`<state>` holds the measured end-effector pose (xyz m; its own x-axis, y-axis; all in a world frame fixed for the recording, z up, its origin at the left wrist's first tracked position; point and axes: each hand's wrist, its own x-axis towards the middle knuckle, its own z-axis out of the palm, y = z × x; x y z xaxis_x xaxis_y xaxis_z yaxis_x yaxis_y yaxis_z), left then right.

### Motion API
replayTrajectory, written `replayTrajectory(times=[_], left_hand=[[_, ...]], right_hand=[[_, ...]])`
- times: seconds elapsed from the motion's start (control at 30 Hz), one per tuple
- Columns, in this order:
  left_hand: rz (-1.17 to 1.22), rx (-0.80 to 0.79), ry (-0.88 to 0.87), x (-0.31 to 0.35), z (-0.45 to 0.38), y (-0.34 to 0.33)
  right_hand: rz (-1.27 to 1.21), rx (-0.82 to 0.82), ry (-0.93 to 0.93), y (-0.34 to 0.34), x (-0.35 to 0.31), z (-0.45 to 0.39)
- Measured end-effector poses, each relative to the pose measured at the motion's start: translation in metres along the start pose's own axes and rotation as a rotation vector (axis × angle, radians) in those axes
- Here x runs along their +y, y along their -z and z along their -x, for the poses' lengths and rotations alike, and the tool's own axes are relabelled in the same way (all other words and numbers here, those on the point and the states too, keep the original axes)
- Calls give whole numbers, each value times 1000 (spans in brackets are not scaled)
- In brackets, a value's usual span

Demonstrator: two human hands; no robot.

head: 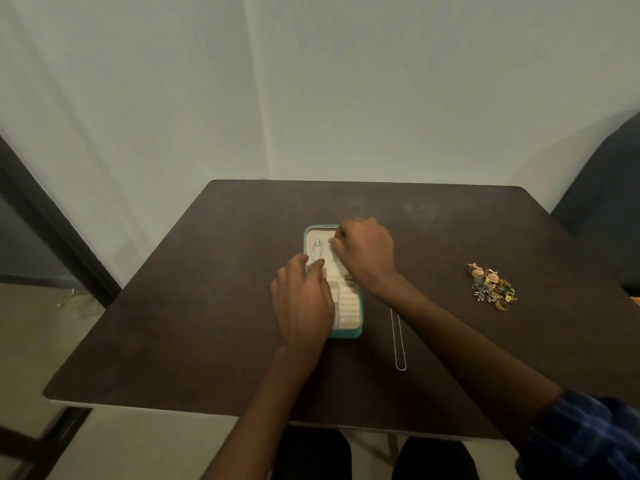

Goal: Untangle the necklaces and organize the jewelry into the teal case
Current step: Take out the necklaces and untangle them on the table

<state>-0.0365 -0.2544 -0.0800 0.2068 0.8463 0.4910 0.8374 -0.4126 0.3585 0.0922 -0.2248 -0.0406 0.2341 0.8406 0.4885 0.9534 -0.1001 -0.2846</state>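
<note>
— From your head camera, where is the teal case (358,332)?

— It lies open in the middle of your dark table (207,306), its long side running away from you, and both your hands are over it. Your left hand (303,303) lies flat across the near half, fingers straight and close together, the fingertips touching the pale lining near the middle fold. Your right hand (363,251) is over the far half, fingers curled with the tips drawn together at the lining; whether they pinch a chain I cannot tell, it is too small and blurred.

— And the necklaces?

— One thin silver chain (317,251) hangs in the far half of the case, just left of your right fingertips and just beyond your left ones. Another silver necklace (398,341) lies straight on the table just right of the case, partly under your right forearm, apart from both hands.

— The rest of the jewelry?

— A small heap of gold and coloured pieces (491,285) sits well to the right, far from either hand.
</note>
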Motion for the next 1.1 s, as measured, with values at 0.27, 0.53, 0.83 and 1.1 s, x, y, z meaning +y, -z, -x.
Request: replayTrajectory(times=[0.27,0.53,0.83,1.1], left_hand=[[-158,-166,115,-10,-2,-38],[-157,-169,37,-14,3,-42],[-84,-106,1,-14,4,-42],[-54,-117,13,-15,4,-42]], right_hand=[[73,-33,5,-18,-18,-3],[193,-75,-19,-24,-25,-3],[273,-72,-34,-28,-31,-3],[372,-65,12,-26,-36,-5]])
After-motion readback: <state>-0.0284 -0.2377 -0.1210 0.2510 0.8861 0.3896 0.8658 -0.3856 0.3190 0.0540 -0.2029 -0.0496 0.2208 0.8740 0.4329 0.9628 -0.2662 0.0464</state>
